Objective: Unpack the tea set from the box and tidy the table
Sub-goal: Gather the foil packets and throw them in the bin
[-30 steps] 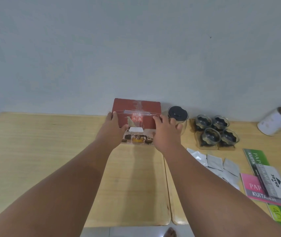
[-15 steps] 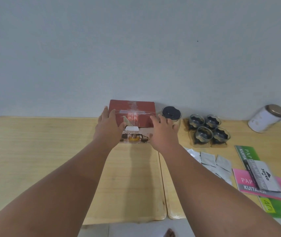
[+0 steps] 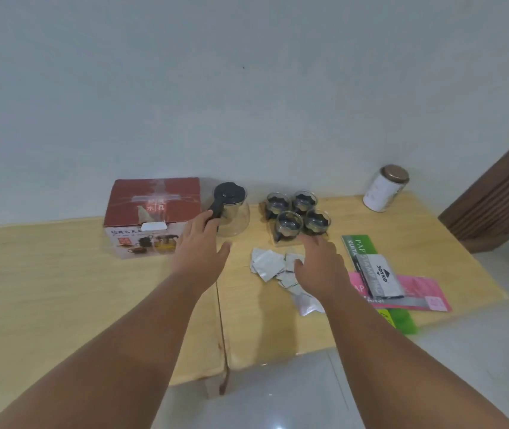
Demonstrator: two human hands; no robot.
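The red tea-set box (image 3: pixel 154 212) stands closed at the back of the wooden table (image 3: pixel 61 289). To its right is a glass teapot (image 3: pixel 231 212) with a black lid and handle. Several glass cups (image 3: pixel 298 213) with dark holders sit on a small wooden tray. My left hand (image 3: pixel 202 246) hovers open just right of the box, its fingertips near the teapot's handle. My right hand (image 3: pixel 321 263) is open, palm down, over a pile of silver sachets (image 3: pixel 270 263) in front of the cups. Neither hand holds anything.
A white canister (image 3: pixel 384 188) with a bronze lid stands at the back right. Green and pink paper pads (image 3: pixel 401 286) with a silver packet on top lie at the right edge. A seam (image 3: pixel 220 320) splits the two tabletops. A brown wooden panel (image 3: pixel 500 196) is at far right.
Both hands have let go of the box and moved right. The left is now near the teapot, the right over the sachets. The view has swung so the box sits further left.
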